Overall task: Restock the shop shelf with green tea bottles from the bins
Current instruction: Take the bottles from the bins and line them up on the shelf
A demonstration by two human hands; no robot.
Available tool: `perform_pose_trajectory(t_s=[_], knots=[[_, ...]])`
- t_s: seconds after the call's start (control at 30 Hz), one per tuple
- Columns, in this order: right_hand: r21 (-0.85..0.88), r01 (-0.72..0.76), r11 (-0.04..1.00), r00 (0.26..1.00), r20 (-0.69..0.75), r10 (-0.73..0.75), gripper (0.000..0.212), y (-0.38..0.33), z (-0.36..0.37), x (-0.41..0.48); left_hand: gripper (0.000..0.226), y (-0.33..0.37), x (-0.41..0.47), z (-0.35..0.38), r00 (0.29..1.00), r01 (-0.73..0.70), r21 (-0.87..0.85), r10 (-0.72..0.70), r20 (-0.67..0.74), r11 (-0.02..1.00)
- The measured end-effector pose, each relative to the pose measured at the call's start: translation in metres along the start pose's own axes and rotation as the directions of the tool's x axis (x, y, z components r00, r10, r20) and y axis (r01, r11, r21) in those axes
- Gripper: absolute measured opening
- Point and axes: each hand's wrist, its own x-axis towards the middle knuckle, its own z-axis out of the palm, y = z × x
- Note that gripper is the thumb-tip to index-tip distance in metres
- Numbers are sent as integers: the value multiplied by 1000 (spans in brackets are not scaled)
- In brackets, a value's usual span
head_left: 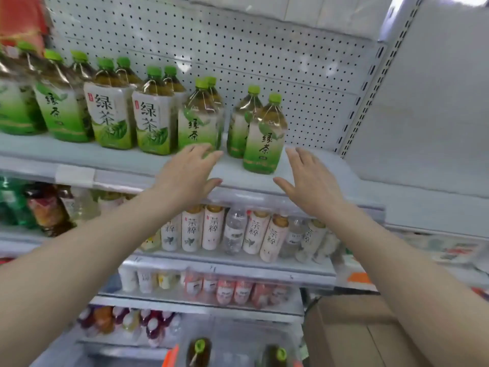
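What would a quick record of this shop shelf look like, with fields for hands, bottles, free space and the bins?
left hand: open, empty, over the shelf edge, in front of a green tea bottle
right hand: open, empty, just right of the front bottle
bottles: green tea in a row along the shelf, green caps, upright
free space: bare shelf at the right end
bins: two green-capped bottles visible at the bottom
lower shelves: other drinks
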Motion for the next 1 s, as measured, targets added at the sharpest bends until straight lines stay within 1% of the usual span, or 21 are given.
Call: perform_pose_trajectory(t_s=[0.07, 0.13, 0.2, 0.3, 0.4, 0.47, 0.6, 0.67, 0.77, 0.8, 0.87, 0.93, 1.0], knots=[[28, 28, 999, 1000, 9, -28, 72, 0, 21, -34, 58, 9, -30, 18, 1000, 2, -58, -3, -10, 998], [59, 59, 997, 998, 20, -60, 69, -3, 49, -72, 54, 14, -64, 42, 1000, 3, -105, -1, 15, 995], [93, 80, 992, 995, 47, -85, 69, -7, 83, -111, 53, 19, -101, 72, 997, 25, -149, -14, 75, 989], [163, 59, 985, 982, 165, -87, 69, -22, 140, -176, 52, 25, -164, 123, 977, 118, -212, -75, 199, 970], [214, 39, 976, 957, 272, -98, 63, -41, 200, -236, 50, 28, -233, 178, 934, 211, -239, -124, 334, 948], [210, 28, 977, 924, 368, -106, 62, -54, 240, -267, 47, 31, -277, 213, 907, 250, -232, -143, 396, 940], [265, -22, 964, 848, 516, -123, 65, -78, 322, -305, 55, 42, -351, 278, 823, 336, -227, -168, 543, 914], [291, -30, 956, 819, 555, -143, 64, -92, 359, -308, 57, 45, -380, 307, 809, 329, -201, -166, 564, 923], [360, -75, 930, 759, 625, -181, 64, -121, 407, -293, 54, 46, -411, 344, 850, 238, -192, -109, 515, 952], [394, -103, 913, 750, 634, -189, 64, -131, 421, -286, 54, 46, -418, 351, 862, 223, -196, -98, 498, 955], [456, -143, 878, 747, 631, -207, 59, -151, 445, -274, 57, 46, -428, 363, 867, 216, -210, -89, 490, 953], [513, -174, 841, 762, 611, -215, 45, -164, 462, -267, 55, 46, -435, 370, 864, 220, -229, -80, 497, 948], [541, -189, 819, 797, 572, -194, 30, -171, 469, -266, 52, 44, -440, 373, 857, 223, -234, -76, 510, 946]])
